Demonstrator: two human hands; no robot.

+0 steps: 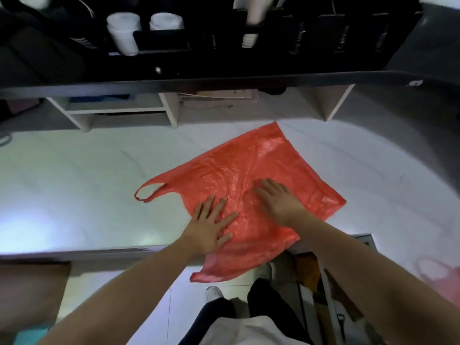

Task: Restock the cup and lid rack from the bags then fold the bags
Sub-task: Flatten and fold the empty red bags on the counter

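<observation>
Red plastic carrier bag (249, 175) spread flat and wrinkled on the white counter (74, 183), turned cornerwise. Left hand (211, 227) laid palm down on the bag's near left part, fingers straight and splayed wide, gripping nothing. Right hand (276, 200) likewise flat on the plastic just right of the left hand, fingers straight and closer together, pointing up-left; thumb tucked out of sight beneath the palm edge, so its pose cannot be told. One handle loop (149, 192) lying open on the counter to the left of the left hand's fingertips. Second handle (214, 267) draped over the counter's near edge below the left wrist, hanging loose, its loop crumpled and hard to read. Far corner of the bag pointing away beyond the right hand's fingertips, toward the white shelf dividers (171, 108).

Well beyond both hands, dark and blurred: black cup and lid rack (273, 46) on the upper ledge, cut off by the top of the frame. White paper cup stacks (124, 31) showing in the slots above the left hand; another white stack (251, 26) farther right, partly hidden by the rack's front. Remaining slots too dark to tell what they hold.

At the right edge, past the right forearm, a pinkish-red bag (440, 277), blurred and cut off. Below the arms, dark trousers and white shoes (214, 292), partly covered by a white shirt hem.
</observation>
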